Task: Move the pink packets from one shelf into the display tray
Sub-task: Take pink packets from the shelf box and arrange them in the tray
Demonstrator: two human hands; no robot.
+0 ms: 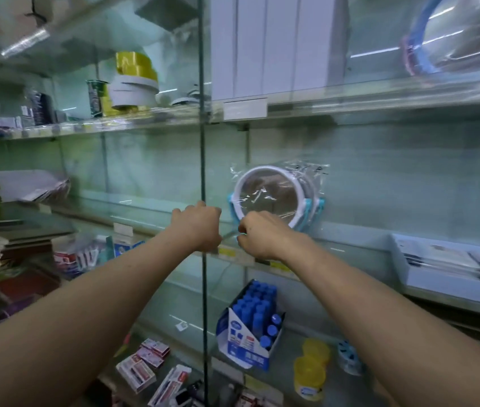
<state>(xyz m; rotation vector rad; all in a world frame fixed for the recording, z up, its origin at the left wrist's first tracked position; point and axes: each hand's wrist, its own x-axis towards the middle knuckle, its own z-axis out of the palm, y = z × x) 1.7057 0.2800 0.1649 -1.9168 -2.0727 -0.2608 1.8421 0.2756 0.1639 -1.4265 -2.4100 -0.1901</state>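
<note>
Both arms reach into a glass-fronted shelf unit. We see the left hand [196, 226] at the vertical edge of the glass door [202, 142], its fingers [200, 204] curled round that edge and gripping it. The right hand [262, 237] sits just beside it, at the front edge of the middle shelf [350, 240]. Its fingers are curled tight with thumb and forefinger drawn together. We cannot tell whether they hold anything.

The pale tray [400, 254] stands at the right end of the middle shelf, well apart from both hands. Flat packets [444, 258] lie stacked in it, with a pinkish tint at the far right. The blur is too strong for us to be sure these are the pink ones.

A round mirror [268, 195], white-rimmed and wrapped in plastic, stands on the middle shelf just behind the right hand.

On the shelf below, a box of blue-capped tubes [247, 342] sits under the right forearm, with yellow jars [310, 374] to its right. Small red-and-white boxes [150, 355] lie near that shelf's front left.

On the upper shelf, tape rolls [133, 89] are stacked left of the door edge and tall white boxes [265, 45] stand right of it.
</note>
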